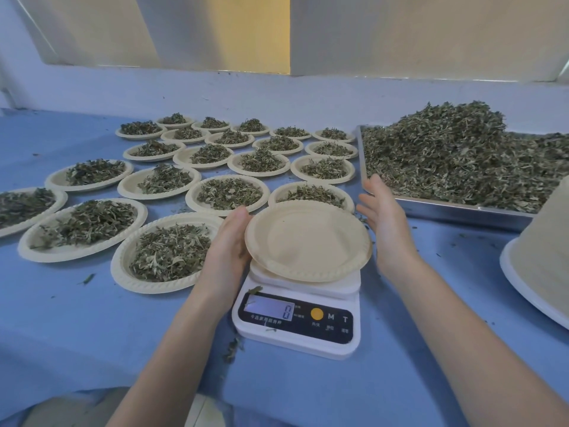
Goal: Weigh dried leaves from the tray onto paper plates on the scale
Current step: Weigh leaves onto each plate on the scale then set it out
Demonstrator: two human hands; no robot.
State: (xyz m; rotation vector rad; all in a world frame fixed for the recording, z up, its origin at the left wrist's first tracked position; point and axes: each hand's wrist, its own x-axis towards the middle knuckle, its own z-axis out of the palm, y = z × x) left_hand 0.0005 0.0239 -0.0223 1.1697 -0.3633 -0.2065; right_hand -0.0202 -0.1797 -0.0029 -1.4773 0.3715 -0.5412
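Blue cloth-covered table (92, 328) fills the lower view, wrinkled at the near edge, scattered with small dark crumbs. Beyond the far edge a pale bluish-white wall (215, 90) runs straight across. Above the wall, large off-white panels (415, 32) tilt with the wide-angle view; a yellow vertical strip (261, 29) shows between two of them. Light soft, even, cool-toned.

Views: one. Your head camera, wide-angle, looks forward and down across the table (92, 318) from your seated edge. Nearest: your forearms and the scale (297, 322), close below the lens. Farther: filled plates (172, 251) left, tray (455, 208) right. Far limit: wall and window ledge. No second view shares the scene.
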